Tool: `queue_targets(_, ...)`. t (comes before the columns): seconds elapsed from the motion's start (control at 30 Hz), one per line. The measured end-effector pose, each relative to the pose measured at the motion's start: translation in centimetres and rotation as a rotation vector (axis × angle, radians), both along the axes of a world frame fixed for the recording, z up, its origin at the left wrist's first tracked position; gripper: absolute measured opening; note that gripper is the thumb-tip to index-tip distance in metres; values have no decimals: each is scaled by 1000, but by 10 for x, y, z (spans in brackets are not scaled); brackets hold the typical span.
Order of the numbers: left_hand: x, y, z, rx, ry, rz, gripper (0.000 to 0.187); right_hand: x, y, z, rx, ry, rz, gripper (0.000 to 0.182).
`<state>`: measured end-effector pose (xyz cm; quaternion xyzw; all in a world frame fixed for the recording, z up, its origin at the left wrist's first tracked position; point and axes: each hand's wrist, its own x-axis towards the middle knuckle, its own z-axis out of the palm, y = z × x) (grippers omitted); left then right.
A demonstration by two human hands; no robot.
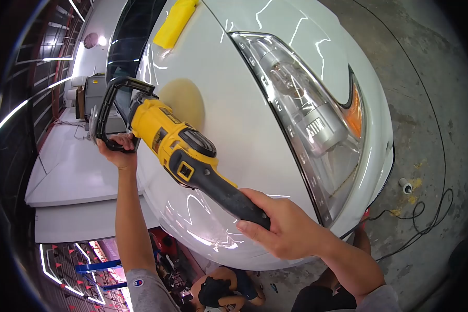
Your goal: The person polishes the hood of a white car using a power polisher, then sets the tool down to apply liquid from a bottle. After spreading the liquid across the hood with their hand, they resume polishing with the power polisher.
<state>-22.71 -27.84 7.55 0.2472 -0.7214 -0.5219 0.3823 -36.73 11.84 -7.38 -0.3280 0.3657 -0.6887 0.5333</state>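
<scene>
A yellow and black power polisher (164,135) is held over the white car's painted panel (234,156), tilted from upper left to lower right. My left hand (120,148) is closed round its black loop handle at the head end. My right hand (283,223) grips the dark rear handle. The polisher's disc shows only edge-on at the left, so whether it touches the car cannot be told. A yellow folded cloth (176,22) lies on the panel above the polisher. The clear headlight (307,104) is to the right.
A black cord (429,226) loops over the concrete floor (416,104) at the right, near a small white cylindrical object (405,185). Another person (218,288) is low down beyond the car's lower edge. A white surface (78,171) and a grey cabinet (94,93) stand at the left.
</scene>
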Motion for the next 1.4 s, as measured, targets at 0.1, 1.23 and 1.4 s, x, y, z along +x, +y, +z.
queue_targets(0.1, 25, 17, -6, -31, 2, 12, 68, 15, 12, -12, -31, 13, -3, 48)
queue_targets(1.23, 11, -5, 3, -2, -18, 159, 67, -71, -30, 12, 37, 110, 171, 40)
queue_targets(1.4, -22, -28, 9, -15, -19, 66, 66, -82, -48, 12, 42, 80, 138, 35)
